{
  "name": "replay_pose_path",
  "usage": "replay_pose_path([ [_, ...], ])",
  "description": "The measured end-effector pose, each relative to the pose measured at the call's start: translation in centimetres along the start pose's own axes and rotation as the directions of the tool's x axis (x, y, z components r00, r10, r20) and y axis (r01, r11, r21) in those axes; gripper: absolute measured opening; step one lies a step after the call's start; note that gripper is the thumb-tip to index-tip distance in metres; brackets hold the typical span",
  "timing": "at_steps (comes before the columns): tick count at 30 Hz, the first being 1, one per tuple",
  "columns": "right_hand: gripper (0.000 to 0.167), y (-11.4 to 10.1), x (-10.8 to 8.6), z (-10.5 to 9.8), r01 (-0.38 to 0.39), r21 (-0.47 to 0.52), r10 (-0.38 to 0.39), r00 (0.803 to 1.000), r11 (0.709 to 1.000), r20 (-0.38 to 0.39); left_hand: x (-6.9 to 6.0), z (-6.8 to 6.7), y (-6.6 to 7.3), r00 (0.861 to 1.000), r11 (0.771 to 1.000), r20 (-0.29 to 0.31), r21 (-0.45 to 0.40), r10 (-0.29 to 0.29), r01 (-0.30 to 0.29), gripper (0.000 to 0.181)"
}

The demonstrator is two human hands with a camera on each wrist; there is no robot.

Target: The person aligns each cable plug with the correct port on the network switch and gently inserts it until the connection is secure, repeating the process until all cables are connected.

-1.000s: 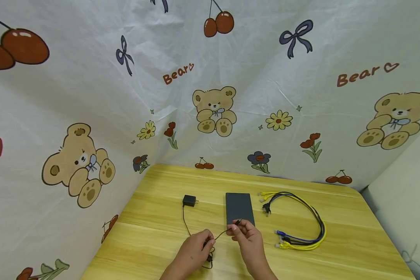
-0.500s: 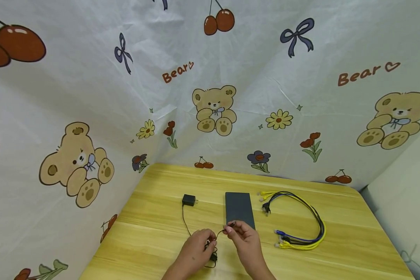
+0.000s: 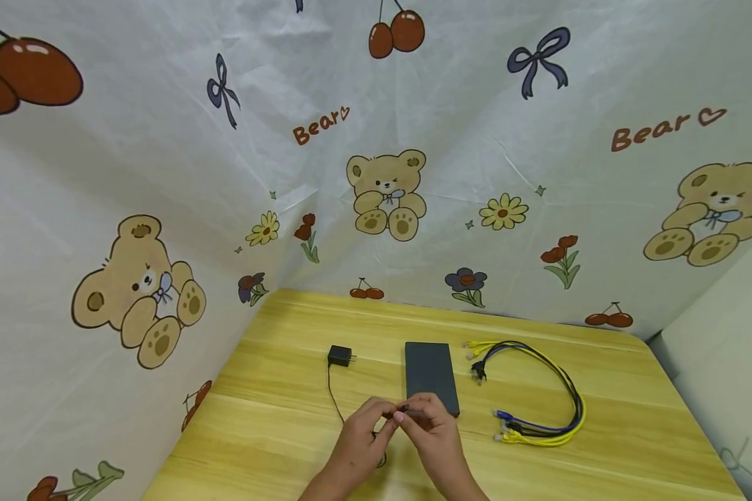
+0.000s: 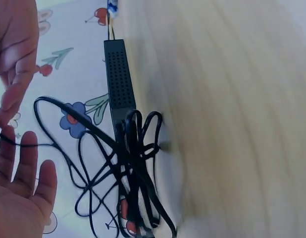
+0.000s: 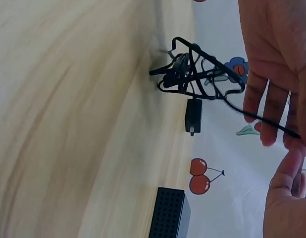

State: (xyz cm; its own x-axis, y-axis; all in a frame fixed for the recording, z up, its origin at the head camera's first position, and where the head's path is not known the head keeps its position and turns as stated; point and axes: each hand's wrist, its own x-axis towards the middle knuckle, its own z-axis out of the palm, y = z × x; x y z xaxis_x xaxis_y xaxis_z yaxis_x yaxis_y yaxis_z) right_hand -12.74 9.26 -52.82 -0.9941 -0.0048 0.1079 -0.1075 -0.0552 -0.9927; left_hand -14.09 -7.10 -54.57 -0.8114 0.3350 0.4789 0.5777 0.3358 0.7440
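Both hands meet in front of a flat dark box with vent holes (image 3: 429, 372). They pinch the thin black cord of a power adapter (image 3: 340, 355) near its end. My left hand (image 3: 363, 438) and right hand (image 3: 435, 431) have fingertips close together there, mostly hiding the plug end. In the left wrist view, bunched loops of the cord (image 4: 138, 158) hang below the left hand (image 4: 19, 203). The right wrist view shows the cord running from the loops to the fingertips, with the right hand (image 5: 286, 213) at the bottom.
Several network cables (image 3: 581, 410), yellow, black and blue, lie in a curve on the right of the wooden table (image 3: 257, 417). A white cloth printed with bears (image 3: 326, 69) hangs behind and to the left.
My right hand has moved left with the cord's end, and the left hand's fingers have come up to meet it. The box and network cables have stayed put.
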Motion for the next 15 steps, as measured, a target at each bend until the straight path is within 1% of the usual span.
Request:
replay_pose_path([
  [3,0.014,-0.1,-0.1,0.1,-0.027,-0.032,0.027,1.0,0.999,0.008,0.1,0.1,0.2,0.996,0.996,0.038,-0.045,-0.076,0.078,0.013],
  [6,0.012,-0.1,-0.1,0.0,-0.022,-0.08,0.024,0.999,0.997,0.021,0.1,0.1,0.2,0.991,0.99,0.069,-0.076,-0.116,0.121,0.014],
  [8,0.013,-0.1,-0.1,-0.2,-0.012,-0.121,0.016,0.999,0.993,0.035,0.0,0.0,0.1,0.988,0.987,0.079,-0.08,-0.133,0.139,0.014],
  [12,0.024,0.1,0.0,-0.7,0.004,-0.204,0.008,0.998,0.979,0.056,-0.1,-0.1,-0.2,0.985,0.985,0.066,-0.053,-0.159,0.163,0.017],
  [15,0.032,0.3,0.2,-1.1,0.016,-0.303,-0.006,0.999,0.953,0.036,0.0,-0.3,-0.5,0.981,0.981,0.049,-0.03,-0.188,0.189,0.022],
])
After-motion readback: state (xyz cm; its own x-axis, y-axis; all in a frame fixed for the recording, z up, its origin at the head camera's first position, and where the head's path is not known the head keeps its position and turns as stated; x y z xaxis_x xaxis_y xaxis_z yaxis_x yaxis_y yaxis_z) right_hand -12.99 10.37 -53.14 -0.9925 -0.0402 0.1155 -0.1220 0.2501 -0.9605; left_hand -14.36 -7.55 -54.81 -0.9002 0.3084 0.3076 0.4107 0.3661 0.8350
